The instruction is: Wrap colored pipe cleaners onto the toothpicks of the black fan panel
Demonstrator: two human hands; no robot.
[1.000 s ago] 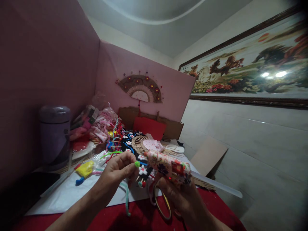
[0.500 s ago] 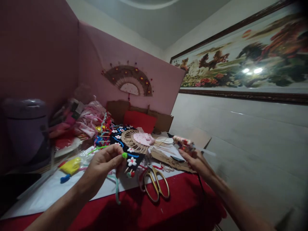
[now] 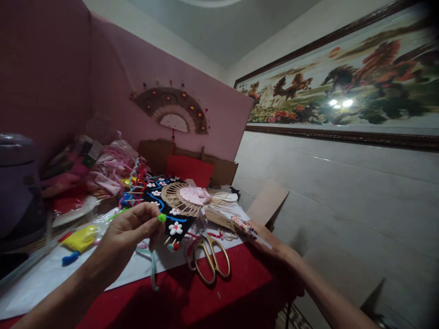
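My left hand [image 3: 139,228] is closed in a pinch on a small bright green piece [image 3: 162,218], whose material is too small to make out. It is held in front of a black fan [image 3: 187,224] decorated with white flowers and blue lines. My right hand [image 3: 264,240] is wrapped round a patterned glue gun [image 3: 242,224], low over the table's right side. A pale, translucent glue stick [image 3: 262,239] juts from its rear. Between my hands lie gold-handled scissors [image 3: 213,262], their blades pointing away from me. A pink dotted cloth piece [image 3: 194,195] covers the fan's middle.
Yellow and blue clay-like lumps [image 3: 80,238] in plastic lie at left on white paper [image 3: 24,292] over a red cloth [image 3: 236,283]. Beyond are pink fabric scraps [image 3: 109,164], red card [image 3: 190,170] and cardboard [image 3: 222,169]. A finished-looking fan [image 3: 171,103] hangs on the pink panel.
My right hand has lowered the glue gun and brought it leftward, near the table. My left hand keeps its pinch on the green piece. The view has shifted slightly to the right.
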